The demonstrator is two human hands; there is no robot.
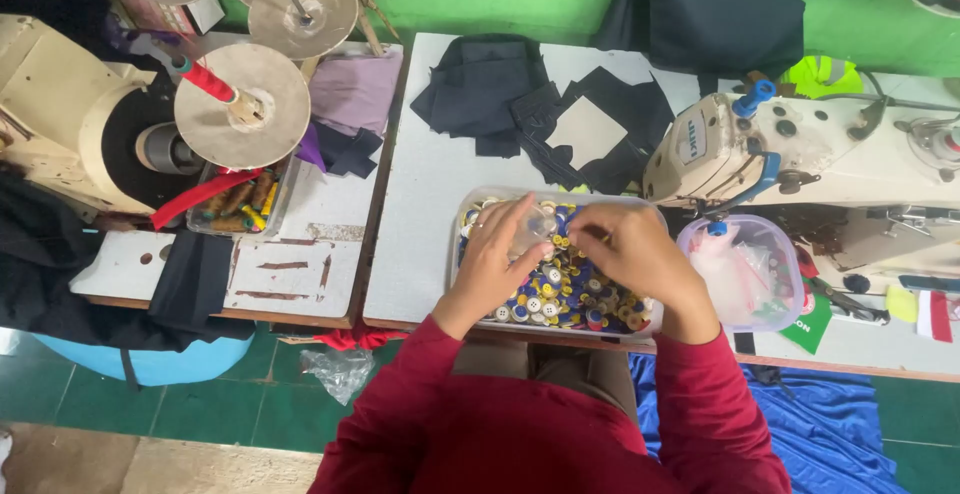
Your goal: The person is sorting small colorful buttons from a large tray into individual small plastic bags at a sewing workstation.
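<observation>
Fingers of both hands pinch a small clear bag (535, 231) over the bobbin tub (462, 216): left hand (497, 254) cradles it, right hand (625, 249) grips its edge. If that light grip slips, I judge bobbins (565, 289) may spill off the table (420, 244).

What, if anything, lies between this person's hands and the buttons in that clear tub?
Nothing visible does. The left hand and right hand are both over the open clear tub, right on the heap of buttons. Between them they hold a small clear bag; no lid is in the way.
</observation>
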